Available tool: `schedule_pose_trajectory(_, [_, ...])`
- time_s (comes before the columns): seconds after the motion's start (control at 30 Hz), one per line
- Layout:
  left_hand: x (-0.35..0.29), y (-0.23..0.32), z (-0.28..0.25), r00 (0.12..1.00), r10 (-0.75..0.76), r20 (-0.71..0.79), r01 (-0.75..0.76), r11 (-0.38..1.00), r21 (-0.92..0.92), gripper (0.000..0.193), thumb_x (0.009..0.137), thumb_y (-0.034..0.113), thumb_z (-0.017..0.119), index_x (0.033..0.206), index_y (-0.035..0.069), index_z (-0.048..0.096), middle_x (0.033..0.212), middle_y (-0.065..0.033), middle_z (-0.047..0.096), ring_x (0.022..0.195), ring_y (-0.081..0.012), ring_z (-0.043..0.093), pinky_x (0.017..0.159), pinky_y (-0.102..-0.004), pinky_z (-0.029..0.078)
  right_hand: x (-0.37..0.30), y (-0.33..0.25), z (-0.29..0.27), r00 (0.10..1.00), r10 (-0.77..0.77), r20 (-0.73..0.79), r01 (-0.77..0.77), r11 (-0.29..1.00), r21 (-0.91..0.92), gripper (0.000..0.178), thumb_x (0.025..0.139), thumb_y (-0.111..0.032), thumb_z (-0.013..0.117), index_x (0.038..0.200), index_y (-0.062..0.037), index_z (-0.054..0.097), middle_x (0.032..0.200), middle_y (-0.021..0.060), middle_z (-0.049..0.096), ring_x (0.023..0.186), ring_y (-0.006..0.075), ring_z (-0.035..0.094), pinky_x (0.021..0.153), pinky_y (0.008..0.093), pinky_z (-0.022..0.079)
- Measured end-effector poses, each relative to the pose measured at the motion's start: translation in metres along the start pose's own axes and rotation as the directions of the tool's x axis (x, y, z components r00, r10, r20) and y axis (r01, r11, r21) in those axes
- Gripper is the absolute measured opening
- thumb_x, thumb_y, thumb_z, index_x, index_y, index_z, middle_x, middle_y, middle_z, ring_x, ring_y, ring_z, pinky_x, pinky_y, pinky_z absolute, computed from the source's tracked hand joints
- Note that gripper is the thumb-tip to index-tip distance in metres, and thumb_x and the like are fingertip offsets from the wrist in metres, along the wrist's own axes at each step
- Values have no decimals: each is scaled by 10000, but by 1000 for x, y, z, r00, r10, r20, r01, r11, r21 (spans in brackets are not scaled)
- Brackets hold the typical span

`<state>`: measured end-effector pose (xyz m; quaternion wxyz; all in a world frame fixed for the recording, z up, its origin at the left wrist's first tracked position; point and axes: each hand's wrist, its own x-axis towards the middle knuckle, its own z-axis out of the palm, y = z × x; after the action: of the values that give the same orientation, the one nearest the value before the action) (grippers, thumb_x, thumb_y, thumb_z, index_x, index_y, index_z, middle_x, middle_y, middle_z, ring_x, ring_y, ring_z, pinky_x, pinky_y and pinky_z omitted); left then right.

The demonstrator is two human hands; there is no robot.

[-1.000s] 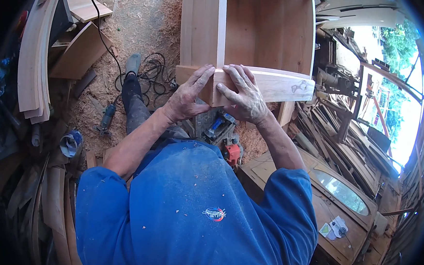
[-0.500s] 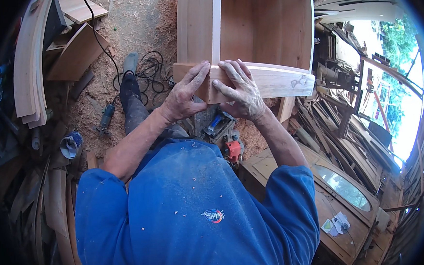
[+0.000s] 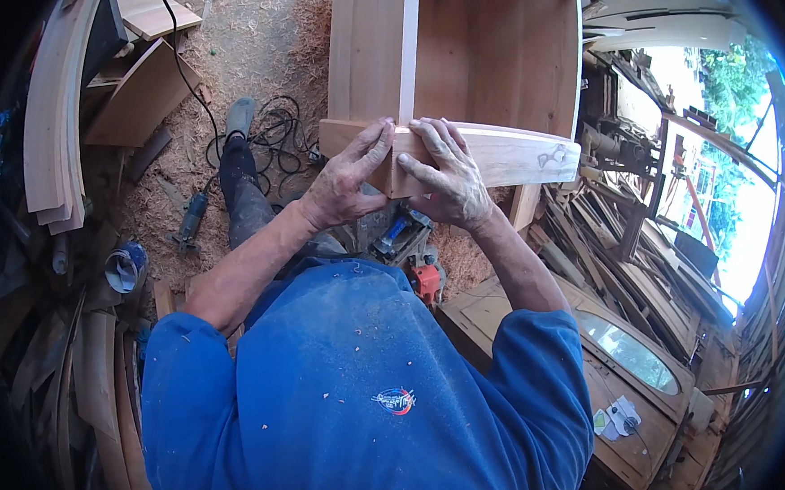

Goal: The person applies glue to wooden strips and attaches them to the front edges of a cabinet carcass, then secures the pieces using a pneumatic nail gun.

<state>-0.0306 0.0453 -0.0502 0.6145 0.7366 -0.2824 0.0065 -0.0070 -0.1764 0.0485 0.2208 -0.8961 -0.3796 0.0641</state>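
Both hands, left hand (image 3: 346, 183) and right hand (image 3: 450, 179), pressed flat with spread fingers on curved wooden board (image 3: 504, 153), wooden cabinet frame (image 3: 453, 53) just beyond.

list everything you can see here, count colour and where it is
wooden cabinet frame: 1, reddish brown, top centre
pale wooden board: 1, light tan, across the frame's front, under both hands
curved wooden strips: a stack, pale, upper left
black cable: 1, coiled on the sawdust floor
power tool: 1, blue-grey, on the floor at left
red tool: 1, below the board
door with oval window: 1, brown, lower right
blue shirt: 1, bottom centre
left hand: on the board's left part
right hand: flat on the board
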Motion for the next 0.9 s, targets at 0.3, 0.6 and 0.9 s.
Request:
schedule_pose_trajectory(0.3, [-2, 13, 13, 996, -14, -88, 10, 999, -42, 1080, 781, 255, 864, 1611, -5, 222, 1601, -275, 321, 1479, -428, 351, 1206, -471, 333, -1, -2, -1, 999, 45, 0, -45, 999, 9, 808, 517, -178, 875, 1283, -220, 621, 1480, 212, 473, 1379, 421, 452, 1210, 570, 287])
schedule_pose_trajectory(0.6, [-8, 10, 31, 973, -64, -220, 32, 989, -145, 845, 847, 240, 822, 1541, 29, 389, 1595, -257, 347, 1494, -394, 347, 1213, -475, 330, -3, -2, 0, 998, 68, -8, -68, 998, 2, 784, 554, -221, 894, 1286, -222, 616, 1490, 219, 462, 1382, 437, 451, 1216, 578, 266])
schedule_pose_trajectory(0.9, [-4, 21, 52, 885, -335, -322, 181, 887, -425, 614, 927, -21, 669, 1496, -14, 439, 1608, -241, 347, 1509, -333, 328, 1227, -451, 306, -4, -5, 0, 996, 78, -34, -78, 997, -3, 617, 628, -238, 853, 1211, -173, 661, 1453, 223, 497, 1371, 426, 464, 1224, 563, 279])
